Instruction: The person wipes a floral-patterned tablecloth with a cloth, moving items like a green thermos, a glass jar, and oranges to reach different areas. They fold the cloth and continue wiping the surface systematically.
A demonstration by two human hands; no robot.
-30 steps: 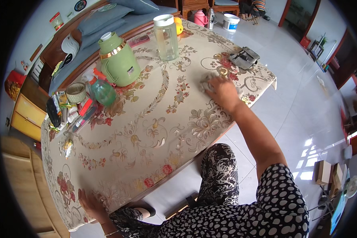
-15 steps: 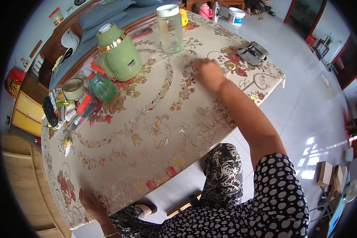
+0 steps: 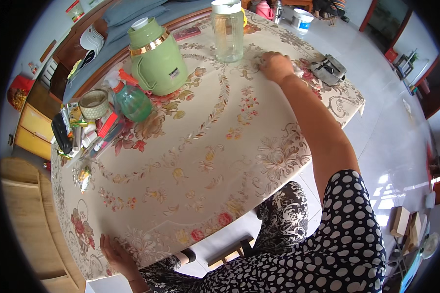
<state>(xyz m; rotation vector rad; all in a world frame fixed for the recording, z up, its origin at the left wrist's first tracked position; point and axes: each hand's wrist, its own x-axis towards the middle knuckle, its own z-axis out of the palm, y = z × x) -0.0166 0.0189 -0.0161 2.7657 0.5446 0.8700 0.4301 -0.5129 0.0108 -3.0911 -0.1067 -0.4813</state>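
Head view: right fingers (image 3: 273, 60) clamped on cloth (image 3: 298, 72); left fingers (image 3: 110, 247) outstretched; flask label (image 3: 174, 73) unreadable.

Glass pitcher (image 3: 228, 39): upright, left of right hand (image 3: 278, 67). Green flask (image 3: 161, 67): farther left. Grey pouch (image 3: 329, 72): right of hand. White bucket (image 3: 302, 21): beyond hand.

Black top (image 3: 352, 215) (white-dotted), patterned trousers (image 3: 284, 210)
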